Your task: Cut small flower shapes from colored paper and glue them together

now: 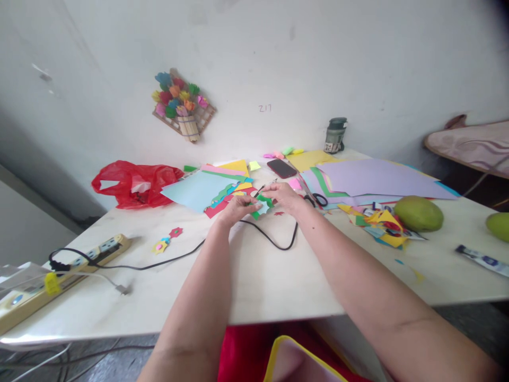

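Observation:
Near the middle of the table, a small flower-shaped paper cut-out [263,208], light blue over green, sits between my hands. My left hand [237,208] pinches its left side. The bent fingers of my right hand [283,197] close on its upper right edge, though the exact contact is partly hidden. A thin dark pointed thing [259,190] shows just behind the fingertips; its kind is unclear. Coloured scalloped paper pieces [226,197] lie beyond my left hand. Black-handled scissors [318,200] rest right of my right wrist.
A black cable [274,247] loops below my hands from a power strip [99,255]. Small paper flowers [161,245] lie left. Right are paper scraps [384,225], a green mango-like fruit [419,213] and a tube [483,260]. Behind are paper sheets [361,175], a phone [281,168] and a red bag [127,183].

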Tool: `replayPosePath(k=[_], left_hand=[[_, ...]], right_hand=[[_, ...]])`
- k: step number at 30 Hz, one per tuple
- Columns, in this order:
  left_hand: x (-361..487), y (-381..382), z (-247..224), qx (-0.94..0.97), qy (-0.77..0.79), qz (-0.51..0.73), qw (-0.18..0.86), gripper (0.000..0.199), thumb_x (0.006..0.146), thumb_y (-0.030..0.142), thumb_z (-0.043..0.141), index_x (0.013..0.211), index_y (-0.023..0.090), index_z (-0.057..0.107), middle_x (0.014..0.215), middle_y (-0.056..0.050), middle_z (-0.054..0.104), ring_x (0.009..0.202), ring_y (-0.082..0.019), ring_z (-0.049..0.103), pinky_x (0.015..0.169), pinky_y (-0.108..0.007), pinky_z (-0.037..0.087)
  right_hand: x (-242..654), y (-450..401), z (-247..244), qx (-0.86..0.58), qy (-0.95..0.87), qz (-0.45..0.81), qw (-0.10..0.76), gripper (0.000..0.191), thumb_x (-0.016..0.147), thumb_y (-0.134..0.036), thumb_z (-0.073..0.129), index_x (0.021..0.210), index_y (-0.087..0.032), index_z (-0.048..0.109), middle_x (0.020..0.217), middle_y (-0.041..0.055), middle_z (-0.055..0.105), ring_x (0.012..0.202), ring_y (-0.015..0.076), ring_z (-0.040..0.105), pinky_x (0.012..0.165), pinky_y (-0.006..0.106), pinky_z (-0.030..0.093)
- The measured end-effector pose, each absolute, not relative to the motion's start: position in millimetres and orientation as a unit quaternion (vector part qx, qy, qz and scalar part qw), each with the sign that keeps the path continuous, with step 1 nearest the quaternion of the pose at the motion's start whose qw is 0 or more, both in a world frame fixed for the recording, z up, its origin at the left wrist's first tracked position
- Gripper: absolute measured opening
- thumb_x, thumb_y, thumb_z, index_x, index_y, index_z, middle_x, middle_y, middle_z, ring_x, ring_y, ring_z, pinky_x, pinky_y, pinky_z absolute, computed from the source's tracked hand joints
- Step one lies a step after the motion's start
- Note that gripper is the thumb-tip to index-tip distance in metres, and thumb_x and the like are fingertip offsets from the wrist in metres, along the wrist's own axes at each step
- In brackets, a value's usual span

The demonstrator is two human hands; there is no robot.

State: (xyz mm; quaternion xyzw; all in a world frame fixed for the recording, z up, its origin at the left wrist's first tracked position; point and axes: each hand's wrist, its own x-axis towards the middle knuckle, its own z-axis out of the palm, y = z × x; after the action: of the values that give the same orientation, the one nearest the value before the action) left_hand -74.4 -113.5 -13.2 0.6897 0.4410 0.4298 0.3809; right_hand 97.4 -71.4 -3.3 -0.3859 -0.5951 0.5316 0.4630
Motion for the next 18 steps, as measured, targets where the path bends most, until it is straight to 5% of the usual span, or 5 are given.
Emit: replayPosePath(k=[18], left_hand=[[-81.7, -111.8, -15.8, 0.651, 0.433, 0.446, 0.437, 0.037, 0.055, 0.046, 0.081, 0.074, 0.016, 0.072, 0.067, -0.001, 0.065, 0.061, -0.012, 0.055, 0.060, -0.025, 0.043]], right_hand=[[103.6, -71.6, 2.3, -0.381, -0.622, 0.539, 0.421, 0.006, 0.069, -0.011, 0.068, 0.064, -0.013, 0.066, 0.053, -0.0020, 0.061, 0.046, 0.0072, 0.052, 0.046, 0.017, 0.042]])
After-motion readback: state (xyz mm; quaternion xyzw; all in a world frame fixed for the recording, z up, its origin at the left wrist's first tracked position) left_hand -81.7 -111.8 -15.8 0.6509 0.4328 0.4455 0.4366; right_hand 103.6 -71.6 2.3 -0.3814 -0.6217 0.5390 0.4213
